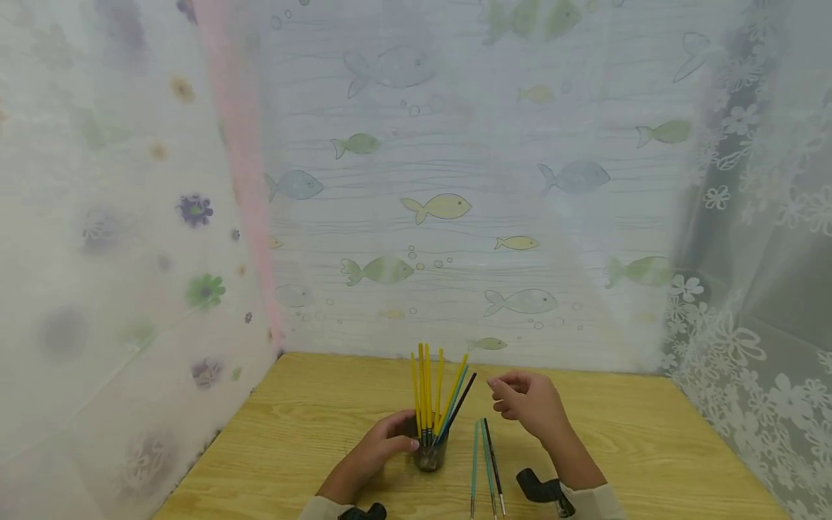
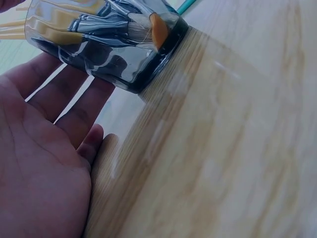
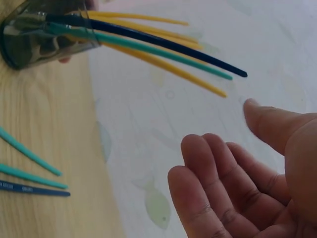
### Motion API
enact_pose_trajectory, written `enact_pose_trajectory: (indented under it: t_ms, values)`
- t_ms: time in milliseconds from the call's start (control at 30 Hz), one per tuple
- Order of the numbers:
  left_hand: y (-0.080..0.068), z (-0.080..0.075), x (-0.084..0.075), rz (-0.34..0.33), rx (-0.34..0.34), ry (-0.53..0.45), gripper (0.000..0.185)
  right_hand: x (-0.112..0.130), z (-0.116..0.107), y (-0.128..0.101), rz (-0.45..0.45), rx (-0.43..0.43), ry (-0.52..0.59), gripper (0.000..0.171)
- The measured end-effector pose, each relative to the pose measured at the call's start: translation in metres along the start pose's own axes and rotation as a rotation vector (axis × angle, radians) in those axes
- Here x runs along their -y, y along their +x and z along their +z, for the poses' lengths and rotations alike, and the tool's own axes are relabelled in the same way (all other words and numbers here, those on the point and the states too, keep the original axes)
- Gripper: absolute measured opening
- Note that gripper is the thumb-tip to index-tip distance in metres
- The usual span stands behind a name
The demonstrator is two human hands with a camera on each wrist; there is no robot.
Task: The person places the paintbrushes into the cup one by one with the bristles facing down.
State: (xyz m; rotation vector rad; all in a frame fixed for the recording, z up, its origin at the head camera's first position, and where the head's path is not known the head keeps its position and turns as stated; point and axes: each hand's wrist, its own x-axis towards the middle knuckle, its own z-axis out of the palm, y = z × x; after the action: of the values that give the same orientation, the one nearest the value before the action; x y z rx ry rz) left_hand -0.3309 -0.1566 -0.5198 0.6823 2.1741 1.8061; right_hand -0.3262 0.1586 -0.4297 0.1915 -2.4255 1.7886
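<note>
From my remote seat: wooden table [image 1: 650, 448] w/ fish-print curtain [image 1: 455, 144] behind, flower-print sheets at both sides. Near the front edge, center, stands a clear cup [image 1: 430, 453] packed w/ brushes [image 1: 434, 390], handles up, mostly yellow plus teal and one dark, fanning to the right. My left hand [image 1: 383, 451] sits against the cup's left side; wrist view shows the fingers [image 2: 64, 94] straight and spread along the glass, not wrapped round it. Right hand [image 1: 529, 404] hovers above the table just right of the handle tips, fingers loosely curled, holding nothing. Three loose brushes [image 1: 486, 466], two teal and one dark, lie flat on the table just right of the cup, between both hands.
</note>
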Motion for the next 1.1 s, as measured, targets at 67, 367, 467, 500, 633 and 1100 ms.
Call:
enact_pose_trajectory:
  t_ms: [67,367,467,500,633,1100]
  values:
    - [0.000,0.001,0.000,0.012,-0.004,-0.007,0.065,-0.003,-0.003,0.000,0.009,0.006,-0.015,0.033]
    - [-0.001,0.003,0.002,0.076,0.046,-0.047,0.051,-0.018,-0.011,-0.002,0.089,0.052,-0.103,0.029]
    - [-0.003,0.004,0.001,0.073,0.051,-0.042,0.049,-0.023,-0.014,-0.002,0.107,0.057,-0.119,0.028]
    - [-0.003,0.004,0.001,0.070,0.049,-0.037,0.048,-0.025,-0.015,-0.002,0.114,0.058,-0.129,0.028]
    - [-0.005,0.006,-0.001,0.072,0.046,-0.025,0.049,-0.032,-0.016,-0.002,0.157,0.082,-0.190,0.028]
    - [-0.007,0.012,-0.001,0.066,0.043,-0.049,0.054,-0.046,-0.007,-0.011,0.161,0.272,-0.391,0.020]
